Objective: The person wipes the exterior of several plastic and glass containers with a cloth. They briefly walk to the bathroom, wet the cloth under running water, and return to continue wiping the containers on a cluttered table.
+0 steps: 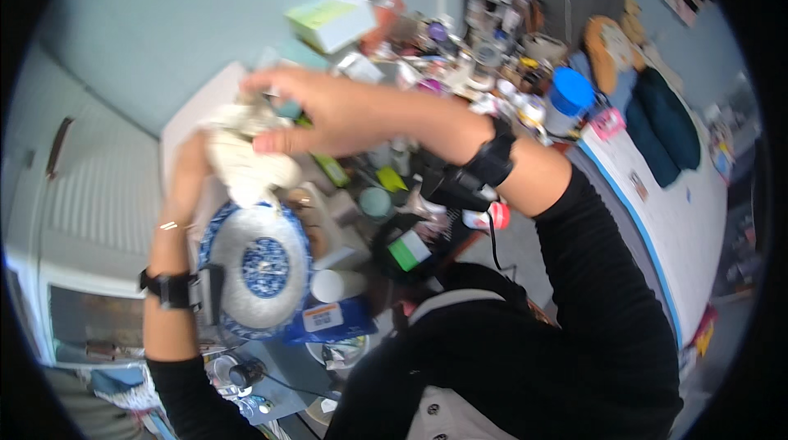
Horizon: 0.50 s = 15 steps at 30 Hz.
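Observation:
A crumpled cream-coloured cloth point(249, 160) hangs between both hands above a blue-and-white patterned plate point(231, 292). My left hand point(196, 150) is at the cloth's left edge, its fingers mostly hidden behind the fabric. From the right, my right hand point(301, 110) reaches over the cloth, with its thumb in front and its fingers stretched towards the cloth's top; blur hides how firmly it grips. The cloth's lower end comes down to the plate's upper rim. Each wrist wears a black strap with a device.
A blue packet point(332, 320) and a white cylindrical container point(337, 286) lie right of the plate. Behind the hands, a green-and-white box point(332, 21) stands among crowded small items. A blue-lidded tub point(569, 95) is at the right, near a white bed surface point(671, 224).

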Motion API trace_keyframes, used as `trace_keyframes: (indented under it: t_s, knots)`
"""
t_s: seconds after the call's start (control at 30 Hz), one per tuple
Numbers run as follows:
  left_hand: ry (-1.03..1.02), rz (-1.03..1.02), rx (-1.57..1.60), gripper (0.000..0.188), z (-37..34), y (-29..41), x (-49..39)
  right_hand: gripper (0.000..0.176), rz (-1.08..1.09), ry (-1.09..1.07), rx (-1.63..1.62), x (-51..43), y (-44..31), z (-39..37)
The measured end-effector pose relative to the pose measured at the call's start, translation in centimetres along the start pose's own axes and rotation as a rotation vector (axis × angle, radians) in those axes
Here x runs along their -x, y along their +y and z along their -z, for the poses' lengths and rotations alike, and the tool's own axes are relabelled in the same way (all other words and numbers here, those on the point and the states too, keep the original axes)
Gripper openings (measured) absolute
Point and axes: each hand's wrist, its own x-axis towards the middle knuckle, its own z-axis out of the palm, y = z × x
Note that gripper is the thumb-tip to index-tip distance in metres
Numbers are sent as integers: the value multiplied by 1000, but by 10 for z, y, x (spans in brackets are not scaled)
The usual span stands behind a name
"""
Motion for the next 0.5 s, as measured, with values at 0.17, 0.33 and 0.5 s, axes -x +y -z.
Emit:
trace_keyframes:
  t_s: [0.17, 0.33, 0.5]
  knots:
    - [408, 140, 1280, 45, 21, 26, 49, 52, 51, 403, -147, 111, 24, 127]
    - [523, 46, 1265, 51, -44, 40, 105, 47, -493, 945, 295, 276, 97, 202]
    - [326, 392, 1268, 50, -171, 48, 137, 106, -939, 921, 512, 420, 190, 180]
